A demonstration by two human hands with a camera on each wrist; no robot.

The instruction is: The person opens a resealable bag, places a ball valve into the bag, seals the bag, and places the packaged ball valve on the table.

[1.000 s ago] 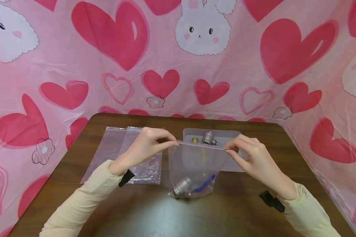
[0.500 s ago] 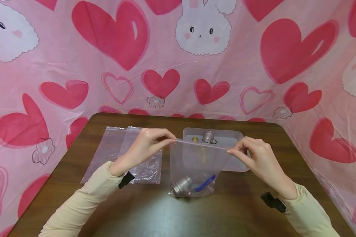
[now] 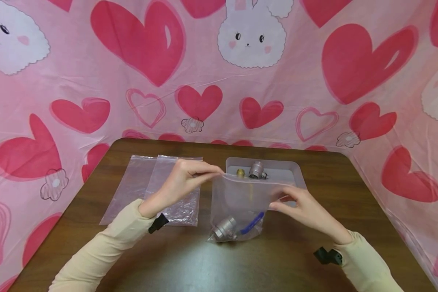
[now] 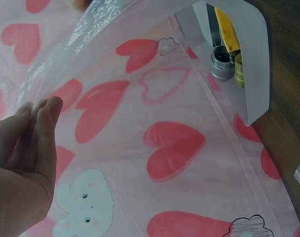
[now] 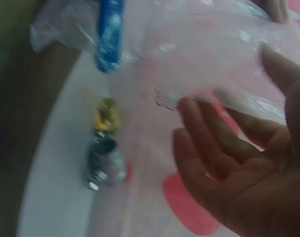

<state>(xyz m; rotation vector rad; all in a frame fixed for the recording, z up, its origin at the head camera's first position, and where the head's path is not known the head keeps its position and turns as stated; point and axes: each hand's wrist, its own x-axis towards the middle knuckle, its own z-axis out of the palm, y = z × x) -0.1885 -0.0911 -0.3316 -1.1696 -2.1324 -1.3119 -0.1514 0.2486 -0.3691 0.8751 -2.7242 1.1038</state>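
A clear zip bag (image 3: 237, 200) hangs upright over the table. In its bottom lies a steel ball valve (image 3: 224, 229) with a blue lever handle (image 3: 253, 224). My left hand (image 3: 184, 182) pinches the bag's top left corner between thumb and fingertips. At the bag's right edge is my right hand (image 3: 304, 209), below the zip line. Its thumb is on the near side and its fingers reach behind the film. In the right wrist view, a gap shows between the thumb and fingers of the right hand (image 5: 239, 168); the bag runs loosely between them.
Behind the bag stands a pale plastic tray (image 3: 295, 172) holding a steel valve (image 3: 256, 169) and a brass fitting (image 3: 240, 172). Two flat clear zip bags (image 3: 131, 190) overlap on the left of the brown table (image 3: 175, 263). A pink heart-patterned cloth (image 3: 200, 73) surrounds the table.
My right hand has let go of the bag's top right corner and moved down along its right side. The left hand keeps its pinch and has shifted slightly right.
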